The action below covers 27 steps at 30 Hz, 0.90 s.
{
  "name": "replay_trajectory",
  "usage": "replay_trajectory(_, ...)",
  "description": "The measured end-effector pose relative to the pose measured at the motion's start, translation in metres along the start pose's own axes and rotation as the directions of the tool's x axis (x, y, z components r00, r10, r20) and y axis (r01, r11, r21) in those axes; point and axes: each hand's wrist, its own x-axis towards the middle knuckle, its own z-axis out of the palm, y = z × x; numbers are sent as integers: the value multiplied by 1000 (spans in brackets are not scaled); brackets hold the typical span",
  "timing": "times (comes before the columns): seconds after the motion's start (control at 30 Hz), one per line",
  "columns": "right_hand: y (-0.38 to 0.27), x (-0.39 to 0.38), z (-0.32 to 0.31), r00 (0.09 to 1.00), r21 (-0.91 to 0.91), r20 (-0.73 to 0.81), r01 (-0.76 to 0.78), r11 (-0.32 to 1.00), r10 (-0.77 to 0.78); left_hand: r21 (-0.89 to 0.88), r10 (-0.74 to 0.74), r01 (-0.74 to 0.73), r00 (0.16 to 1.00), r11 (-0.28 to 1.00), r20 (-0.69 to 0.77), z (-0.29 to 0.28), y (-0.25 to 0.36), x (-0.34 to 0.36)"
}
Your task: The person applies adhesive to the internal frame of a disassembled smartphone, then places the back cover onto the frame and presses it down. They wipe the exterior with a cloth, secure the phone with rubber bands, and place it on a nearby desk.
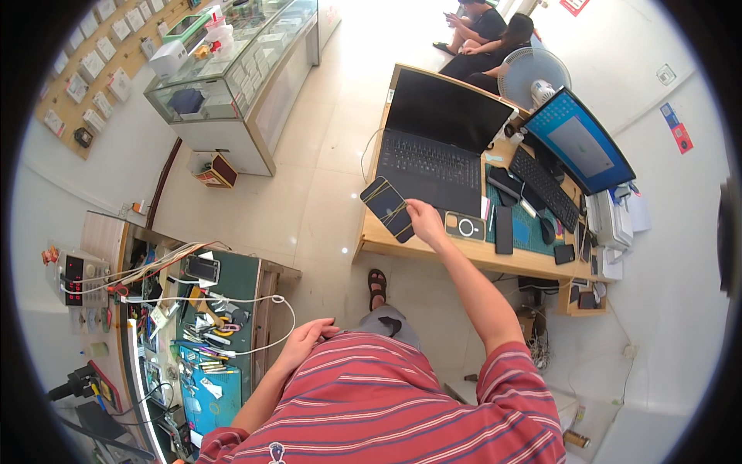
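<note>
My right hand (426, 223) grips the lower right edge of a dark smartphone (380, 203) with yellow rubber bands stretched across it. The phone is held tilted near the front left corner of a wooden desk (417, 244), beside an open black laptop (433, 166). Close to the hand, a phone case (464, 226) with a white ring lies on the desk. My left hand (308, 342) is at my belly, against the striped shirt, holding nothing, its fingers stretched out and partly overlapping.
A monitor (580, 139), keyboard (544, 185) and fan (533, 73) stand on the desk's right side. At lower left, a workbench holds scattered hand tools (212, 329) and a power supply (83, 280). A glass display counter (232, 85) stands far left. Two people (495, 42) sit beyond the desk.
</note>
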Motion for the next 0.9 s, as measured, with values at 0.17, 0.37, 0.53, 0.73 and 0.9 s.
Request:
replay_trajectory(0.17,50,104,-1,971,-108,136,213,971,-198,-78,169,-176,982,981,-90,-7,-56,7)
replay_trajectory(0.37,77,145,-2,960,-136,256,154,979,-116,386,95,107,879,916,-468,32,45,-10)
replay_trajectory(0.53,80,146,1,951,-180,128,301,937,-281,84,193,-181,967,980,-166,71,54,4)
replay_trajectory(0.73,72,132,8,868,-306,-189,392,868,-459,355,77,12,969,935,-236,22,-65,-17)
replay_trajectory(0.9,35,95,-5,795,-295,-261,474,830,-547,791,34,405,882,459,-471,4,-47,-33)
